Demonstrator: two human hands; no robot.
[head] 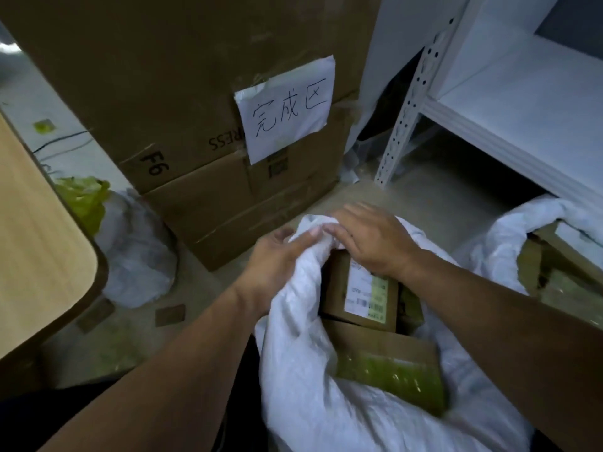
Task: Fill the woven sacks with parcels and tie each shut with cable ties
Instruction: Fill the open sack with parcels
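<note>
A white woven sack [303, 370] stands open on the floor in front of me. Inside it a cardboard parcel with a white and green label [362, 288] sits above a second parcel sealed with greenish tape [388, 363]. My left hand [277, 259] pinches the sack's far rim from the left. My right hand [368, 239] grips the same bunched rim from the right, over the labelled parcel. The two hands nearly touch at the gathered fabric. No cable tie is visible.
Stacked brown cartons [202, 125] with a handwritten paper sign [287, 106] stand right behind the sack. A second white sack holding boxes [509, 236] sits at right under a white metal shelf [489, 102]. A wooden table corner [39, 243] and plastic bags [130, 249] are at left.
</note>
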